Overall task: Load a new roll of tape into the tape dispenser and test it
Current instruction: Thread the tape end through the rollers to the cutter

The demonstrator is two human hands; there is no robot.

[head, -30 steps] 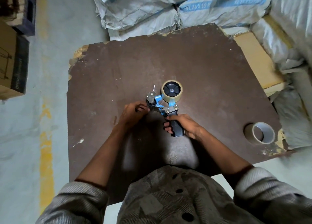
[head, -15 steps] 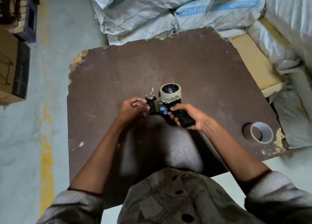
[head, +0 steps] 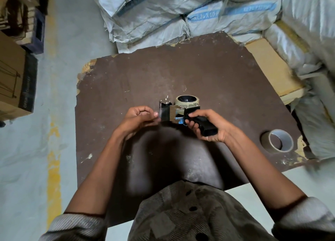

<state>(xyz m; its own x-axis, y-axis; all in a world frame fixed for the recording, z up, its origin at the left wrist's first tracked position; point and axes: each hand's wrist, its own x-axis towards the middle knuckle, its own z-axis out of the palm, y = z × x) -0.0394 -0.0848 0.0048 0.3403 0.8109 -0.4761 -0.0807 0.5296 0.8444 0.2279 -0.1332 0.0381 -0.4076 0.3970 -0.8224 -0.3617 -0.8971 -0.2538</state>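
Observation:
A tape dispenser (head: pixel 176 112) with a black handle, blue frame and metal plates is held above the brown table (head: pixel 126 81). A tan tape roll (head: pixel 187 101) sits on its hub, at the far side. My right hand (head: pixel 208 125) grips the black handle. My left hand (head: pixel 140 117) pinches a clear strip of tape (head: pixel 160 113) at the dispenser's front roller end, fingers curled. A second tape roll (head: pixel 280 141) lies flat on the table at the right, near the edge.
Grey woven sacks (head: pixel 163 14) are stacked behind and to the right of the table. A tan board (head: pixel 272 72) lies at the table's right side. Cardboard boxes (head: pixel 14 81) stand on the floor at the left, near a yellow floor line (head: pixel 53 159).
The dispenser has been tilted from lying on its side to roll-away, handle toward me. My left hand moved to the front end and now pinches the tape strip.

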